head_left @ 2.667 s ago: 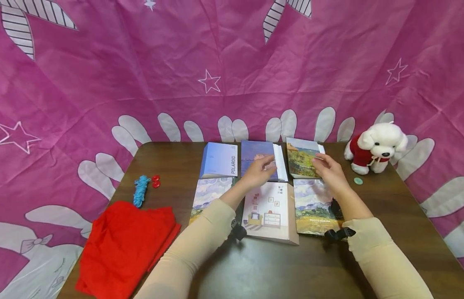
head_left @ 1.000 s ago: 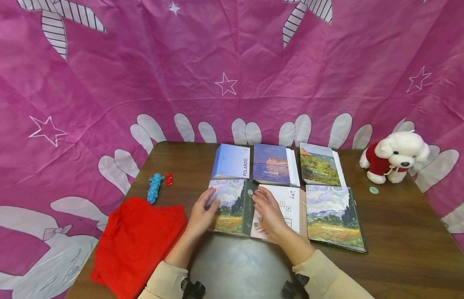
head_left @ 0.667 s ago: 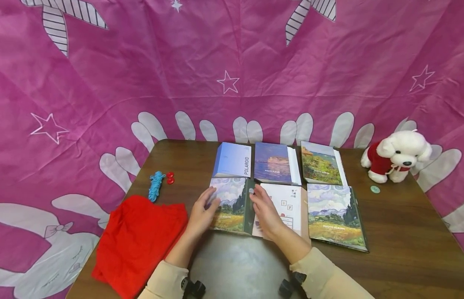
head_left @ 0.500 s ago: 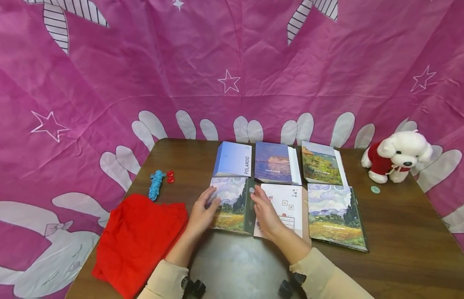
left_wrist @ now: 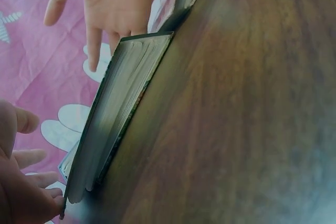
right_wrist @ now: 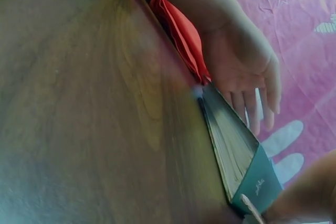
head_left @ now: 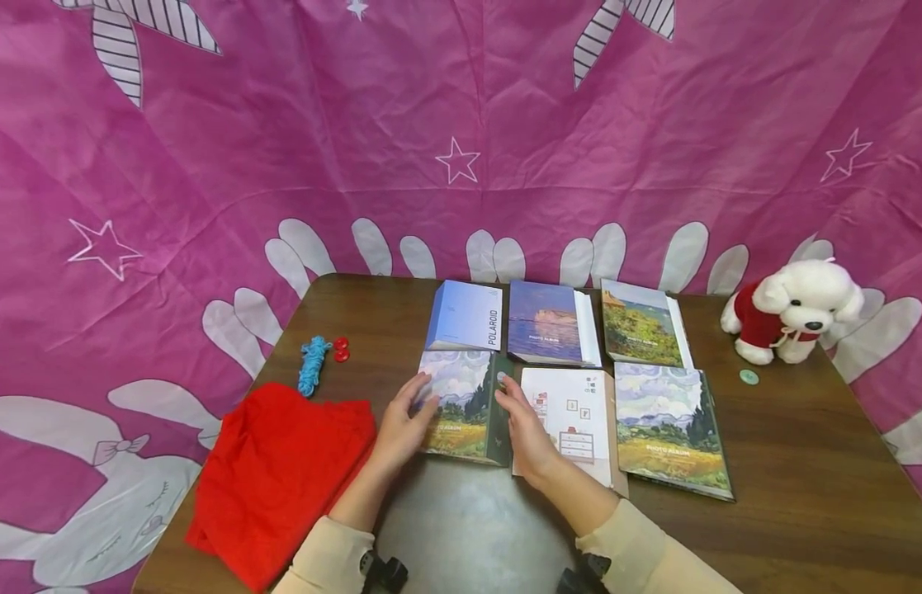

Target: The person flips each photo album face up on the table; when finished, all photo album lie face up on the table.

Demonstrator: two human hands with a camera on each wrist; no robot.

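A photo album with a painted landscape cover and dark green spine [head_left: 462, 404] lies flat at the front left of two rows of albums. My left hand [head_left: 404, 422] rests at its left edge, fingers extended. At the spine side is my right hand [head_left: 530, 431], its relaxed fingertips by the green spine; contact is hard to tell. In the left wrist view, page edges of the album [left_wrist: 113, 114] show between both hands. Under and beside my right hand lies a white album with a furniture drawing [head_left: 579, 429]. A second landscape album [head_left: 669, 429] lies further right.
A blue Polaroid album [head_left: 466, 318], a seascape album [head_left: 546, 326] and a garden album [head_left: 642, 326] form the back row. Red cloth [head_left: 282, 470], blue cord [head_left: 312, 365] and red buttons [head_left: 342, 350] lie left. A plush dog [head_left: 795, 313] and green button [head_left: 749, 377] stand right.
Both hands have come from above the back-row albums to the sides of the front left album. Most recently the furniture-drawing album has shifted slightly right and nearer, beside my right hand.
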